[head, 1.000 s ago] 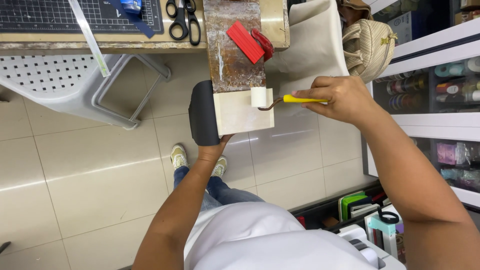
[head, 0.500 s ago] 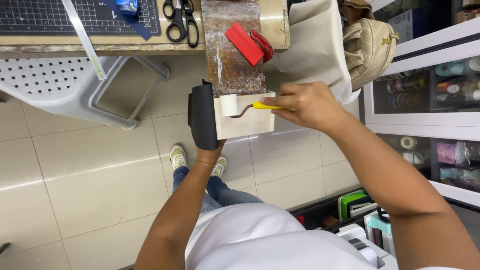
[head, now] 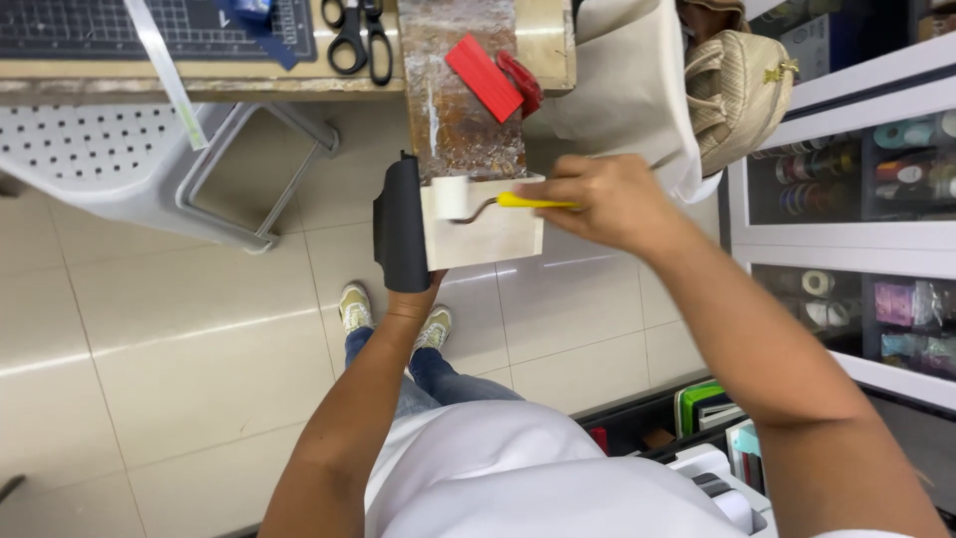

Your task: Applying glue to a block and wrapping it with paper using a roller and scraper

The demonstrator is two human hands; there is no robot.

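Your right hand closed around the yellow handle of a small paint roller, its white sleeve resting on the pale board. Your left hand (mostly hidden beneath) propped that board and its black cover just below the workbench; its grip couldn't be made out.
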